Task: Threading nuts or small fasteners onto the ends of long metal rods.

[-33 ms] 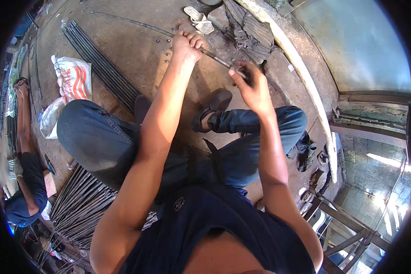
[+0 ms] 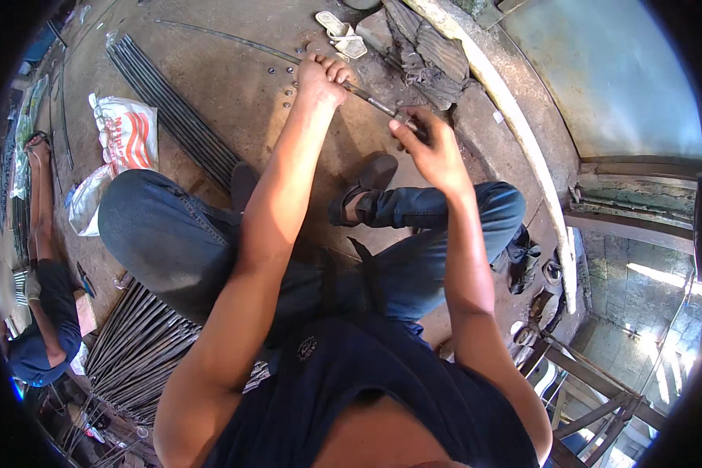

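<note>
A long thin metal rod (image 2: 234,39) runs from the upper left down to the right across both of my hands. My left hand (image 2: 322,80) is wrapped round it partway along, knuckles up. At the rod's near right end, my right hand (image 2: 430,146) pinches it between thumb and fingers. That end looks slightly thicker and darker, but the fingers partly hide it, so I cannot tell whether a separate piece sits there. Several small round metal pieces, which look like nuts (image 2: 287,93), lie on the floor just left of my left hand.
A bundle of dark rods (image 2: 171,109) lies left of my feet, beside a white sack (image 2: 125,132). More rods (image 2: 140,343) are piled at lower left, near another person (image 2: 51,327). A pale curved pole (image 2: 515,125) borders the right; a white sandal (image 2: 341,34) lies ahead.
</note>
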Tool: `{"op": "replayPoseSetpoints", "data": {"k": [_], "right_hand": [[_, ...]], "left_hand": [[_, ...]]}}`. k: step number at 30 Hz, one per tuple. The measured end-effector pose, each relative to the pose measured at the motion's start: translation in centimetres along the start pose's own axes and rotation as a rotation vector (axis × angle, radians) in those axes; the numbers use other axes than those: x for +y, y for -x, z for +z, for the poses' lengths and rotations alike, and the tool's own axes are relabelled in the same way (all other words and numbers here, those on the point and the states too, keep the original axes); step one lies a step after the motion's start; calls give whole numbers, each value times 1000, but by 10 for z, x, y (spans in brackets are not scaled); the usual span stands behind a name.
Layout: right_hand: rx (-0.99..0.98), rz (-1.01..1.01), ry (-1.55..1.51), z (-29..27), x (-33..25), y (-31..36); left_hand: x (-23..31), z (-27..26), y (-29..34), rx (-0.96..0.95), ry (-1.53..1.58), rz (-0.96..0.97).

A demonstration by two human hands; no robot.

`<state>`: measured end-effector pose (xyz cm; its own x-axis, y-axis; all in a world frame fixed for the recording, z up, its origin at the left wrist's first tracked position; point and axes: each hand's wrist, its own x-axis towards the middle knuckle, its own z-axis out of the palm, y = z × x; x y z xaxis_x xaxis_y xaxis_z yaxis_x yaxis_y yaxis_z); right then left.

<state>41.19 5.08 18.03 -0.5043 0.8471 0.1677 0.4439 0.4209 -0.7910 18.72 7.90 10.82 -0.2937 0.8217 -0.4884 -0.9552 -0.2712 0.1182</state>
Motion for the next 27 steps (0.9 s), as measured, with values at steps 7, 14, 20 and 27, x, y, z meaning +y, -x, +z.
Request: {"op": "replayPoseSetpoints", "data": {"k": [7, 14, 20, 27], "right_hand": [[-577, 216, 136, -2, -23, -96], [-885, 471, -88, 55, -13, -147], [-606, -3, 538, 56, 23, -135], [-499, 7, 566, -55, 14, -86]], "left_hand": [[-5, -19, -14, -72, -311, 15], [15, -37, -39, -134, -942, -29], [104, -74, -51, 190, -1676, 81], [144, -88, -78, 766, -2042, 939]]}}
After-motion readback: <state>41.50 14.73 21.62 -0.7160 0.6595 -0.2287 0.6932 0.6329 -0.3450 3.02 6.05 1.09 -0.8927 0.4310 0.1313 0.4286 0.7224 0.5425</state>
